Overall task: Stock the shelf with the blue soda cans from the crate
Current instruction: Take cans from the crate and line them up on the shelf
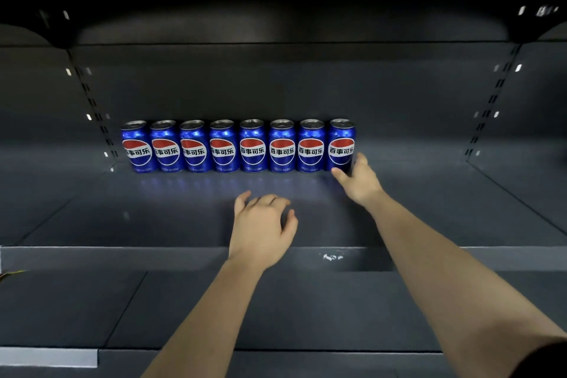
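Both of our hands are inside the dark grey metal shelf (122,218). Our right hand (360,181) reaches to the back, thumb in front and fingers curled round the right side of the end can (341,144), the rightmost of the eight glossy blue aluminium soda cans with red, white and blue round logos. It touches the can low on its body; we judge this a loose hold for seating or squaring the can, not a firm lift. Our left hand (262,230) hovers palm down over the bare shelf floor nearer the front, fingers spread and slightly bent, holding nothing.

We see the eight cans upright in one row along the back wall, labels facing out, each just beside its neighbour. Starting at the back and left leaves the front free, so later cans need not be passed over those already standing.

We cannot see the crate, so its contents are unknown. To the right of the end can the shelf is bare, as is everything in front of the row.
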`<state>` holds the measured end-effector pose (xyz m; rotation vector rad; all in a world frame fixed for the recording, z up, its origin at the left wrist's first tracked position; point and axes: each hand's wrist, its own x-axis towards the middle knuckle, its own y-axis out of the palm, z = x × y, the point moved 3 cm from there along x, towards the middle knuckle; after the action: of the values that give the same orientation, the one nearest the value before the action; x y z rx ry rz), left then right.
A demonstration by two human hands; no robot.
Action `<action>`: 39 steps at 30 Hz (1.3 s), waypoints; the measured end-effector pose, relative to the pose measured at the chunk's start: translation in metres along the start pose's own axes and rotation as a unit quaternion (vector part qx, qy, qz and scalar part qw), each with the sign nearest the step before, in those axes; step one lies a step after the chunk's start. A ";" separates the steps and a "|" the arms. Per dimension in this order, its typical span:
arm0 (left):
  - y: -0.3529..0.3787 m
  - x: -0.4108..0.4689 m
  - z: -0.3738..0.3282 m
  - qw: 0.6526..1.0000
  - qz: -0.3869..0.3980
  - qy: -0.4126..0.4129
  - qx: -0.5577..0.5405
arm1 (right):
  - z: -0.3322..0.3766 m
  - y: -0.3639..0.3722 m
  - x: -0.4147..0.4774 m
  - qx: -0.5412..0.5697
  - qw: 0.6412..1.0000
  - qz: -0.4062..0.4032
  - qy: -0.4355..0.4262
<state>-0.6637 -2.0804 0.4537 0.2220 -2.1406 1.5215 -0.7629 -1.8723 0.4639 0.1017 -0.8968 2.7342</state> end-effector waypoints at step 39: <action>-0.100 -0.378 0.245 0.962 0.245 -0.113 -0.043 | 0.015 0.248 -0.468 -0.058 0.984 0.130 0.104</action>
<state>-0.3710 -2.3995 0.2930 -0.1925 -2.5727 1.7267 -0.3783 -2.1788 0.2657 -0.3411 -1.0707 2.8461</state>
